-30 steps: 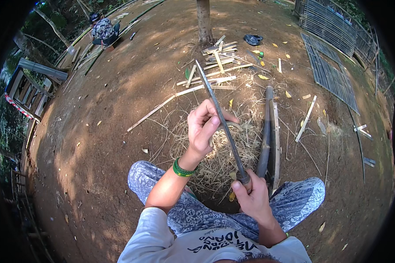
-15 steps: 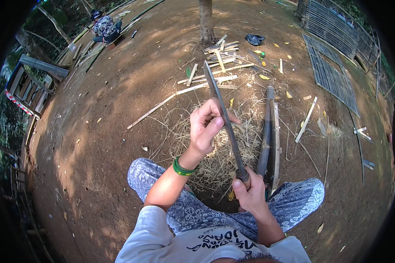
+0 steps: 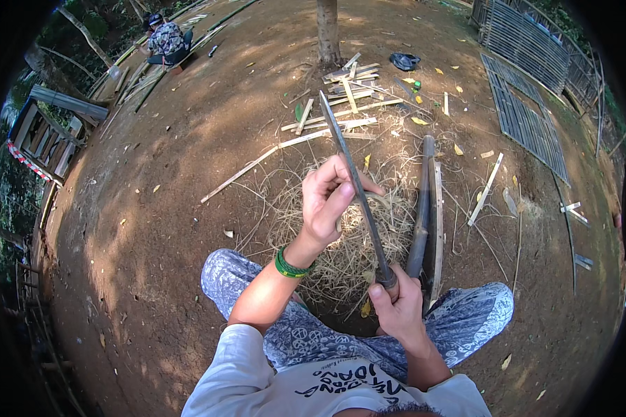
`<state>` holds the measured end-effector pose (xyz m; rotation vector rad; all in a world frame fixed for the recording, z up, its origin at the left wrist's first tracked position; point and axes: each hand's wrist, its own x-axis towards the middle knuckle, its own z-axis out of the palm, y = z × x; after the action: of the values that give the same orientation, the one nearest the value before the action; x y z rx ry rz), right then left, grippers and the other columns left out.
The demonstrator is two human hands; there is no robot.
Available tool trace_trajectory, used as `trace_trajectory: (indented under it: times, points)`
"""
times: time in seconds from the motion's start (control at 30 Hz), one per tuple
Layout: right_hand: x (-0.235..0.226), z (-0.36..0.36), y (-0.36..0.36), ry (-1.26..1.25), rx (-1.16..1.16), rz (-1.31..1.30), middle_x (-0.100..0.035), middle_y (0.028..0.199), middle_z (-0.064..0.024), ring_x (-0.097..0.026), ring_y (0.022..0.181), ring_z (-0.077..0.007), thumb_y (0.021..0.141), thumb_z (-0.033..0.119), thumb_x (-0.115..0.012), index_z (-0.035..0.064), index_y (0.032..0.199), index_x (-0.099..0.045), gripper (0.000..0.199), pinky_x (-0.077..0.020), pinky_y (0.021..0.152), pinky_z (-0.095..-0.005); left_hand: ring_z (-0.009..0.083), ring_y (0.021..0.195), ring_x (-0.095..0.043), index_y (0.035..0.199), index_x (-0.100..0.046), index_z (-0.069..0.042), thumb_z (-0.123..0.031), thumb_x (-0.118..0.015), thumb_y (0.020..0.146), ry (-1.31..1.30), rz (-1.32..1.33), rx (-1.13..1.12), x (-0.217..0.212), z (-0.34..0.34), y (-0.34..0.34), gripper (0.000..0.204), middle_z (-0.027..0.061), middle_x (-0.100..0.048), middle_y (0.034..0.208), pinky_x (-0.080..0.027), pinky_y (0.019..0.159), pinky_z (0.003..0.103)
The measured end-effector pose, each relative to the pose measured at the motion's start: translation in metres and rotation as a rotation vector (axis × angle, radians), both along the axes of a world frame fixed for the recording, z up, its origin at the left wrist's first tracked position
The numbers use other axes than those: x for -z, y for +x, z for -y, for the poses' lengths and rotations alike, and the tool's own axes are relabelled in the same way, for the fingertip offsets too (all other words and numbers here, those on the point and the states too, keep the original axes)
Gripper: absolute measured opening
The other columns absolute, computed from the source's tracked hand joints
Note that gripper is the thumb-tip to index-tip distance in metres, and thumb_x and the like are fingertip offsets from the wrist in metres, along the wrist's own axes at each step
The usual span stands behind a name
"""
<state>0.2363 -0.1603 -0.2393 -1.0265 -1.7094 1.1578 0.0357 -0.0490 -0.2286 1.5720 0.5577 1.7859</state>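
Note:
My right hand [image 3: 400, 302] is closed round the handle of a machete [image 3: 358, 181], whose long dark blade slants up and away to the left. Beside the middle of that blade, my left hand [image 3: 327, 201] is closed with the thumb close to the metal. A thin bamboo strip [image 3: 378, 200] shows past its fingertips, mostly hidden by hand and blade. Below both hands, between my crossed legs, lies a heap of pale shavings [image 3: 355, 257].
A dark bamboo pole [image 3: 422, 208] lies right of the shavings, next to a split slat [image 3: 437, 229]. Cut slats [image 3: 348, 90] are piled by a tree trunk [image 3: 327, 35]. A slatted panel [image 3: 525, 115] lies at right. Another person [image 3: 165, 42] sits far left.
The machete's tip has shifted very slightly to the left and away from me. Both hands keep almost the same place and grip.

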Motion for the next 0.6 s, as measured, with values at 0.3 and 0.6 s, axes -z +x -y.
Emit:
trace_trajectory:
  times: [0.3, 0.6]
  points:
    - [0.0039, -0.0008, -0.0009, -0.051, -0.01, -0.02, -0.045, 0.048, -0.0045, -0.044, 0.044, -0.0105, 0.094, 0.027, -0.074, -0.0009, 0.086, -0.055, 0.034, -0.0363, 0.047, -0.0294, 0.013, 0.07, -0.066, 0.088, -0.045, -0.006, -0.026, -0.055, 0.098, -0.022, 0.03, 0.024, -0.0062, 0.0036, 0.002, 0.025, 0.0213, -0.074, 0.084, -0.052, 0.063, 0.025]
    - [-0.0058, -0.0073, -0.0047, -0.048, 0.038, 0.053, -0.052, 0.051, -0.0093, -0.052, 0.045, -0.0156, 0.094, 0.02, -0.072, -0.0018, 0.087, -0.057, 0.028, -0.041, 0.049, -0.0335, 0.0119, 0.069, -0.064, 0.09, -0.044, -0.006, -0.025, -0.055, 0.097, -0.021, -0.001, 0.034, 0.0002, -0.0031, -0.0015, 0.023, 0.0208, -0.075, 0.086, -0.048, 0.061, 0.023]
